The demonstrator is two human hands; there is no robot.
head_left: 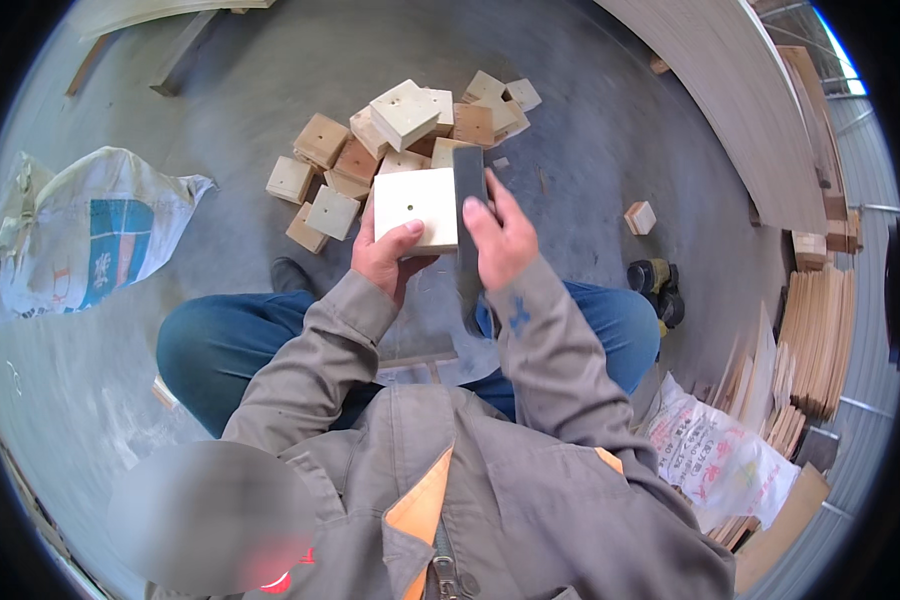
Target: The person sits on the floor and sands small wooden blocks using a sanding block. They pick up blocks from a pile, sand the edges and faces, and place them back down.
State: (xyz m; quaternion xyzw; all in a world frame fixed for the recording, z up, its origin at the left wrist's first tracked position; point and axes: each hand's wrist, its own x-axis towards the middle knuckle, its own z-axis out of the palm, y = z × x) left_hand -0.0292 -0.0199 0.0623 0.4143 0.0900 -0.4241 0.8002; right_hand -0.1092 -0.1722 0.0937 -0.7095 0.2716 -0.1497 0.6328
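Wooden square block point(416, 208) w/ centre hole gripped in our left hand point(385, 255); right hand point(500, 240) clasps a dark flat block point(468, 215) on its edge. Sanding step, we reckon; next needs steady pressure.

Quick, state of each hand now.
Left hand: closed on the wooden block.
Right hand: closed on the dark sanding block, held against the wooden block's edge.

Just one head cam here, sitting up top and looking almost straight down, fisheye bending everything near the rim. Hovering close over the hands point(440, 250) and knees, catching floor point(590, 120) all round, forearms coming in from below.
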